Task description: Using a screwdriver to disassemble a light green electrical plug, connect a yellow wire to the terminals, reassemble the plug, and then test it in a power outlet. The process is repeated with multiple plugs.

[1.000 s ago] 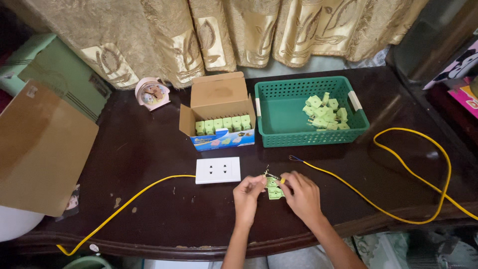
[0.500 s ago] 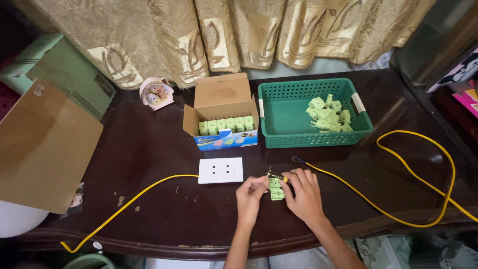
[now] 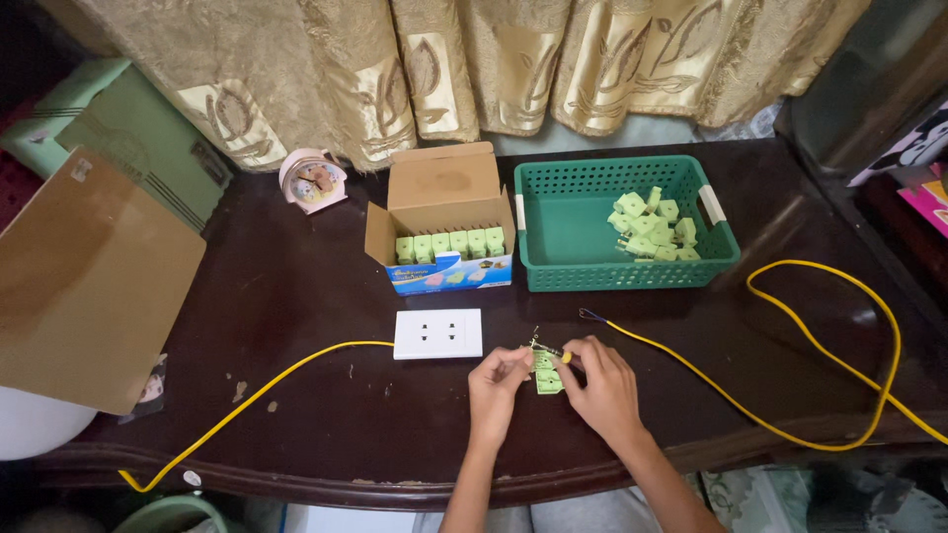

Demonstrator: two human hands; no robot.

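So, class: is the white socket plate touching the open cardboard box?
Apart. The head view shows bare dark table between the white socket plate and the open cardboard box.

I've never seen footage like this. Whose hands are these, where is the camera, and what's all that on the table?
No machine here: a person wears a camera on the head, looking down. The left hand and right hand together hold a small green plug piece. On the dark wooden table lie a white socket plate on a yellow cable, a second yellow cable, an open cardboard box of green plugs, and a green basket with more.
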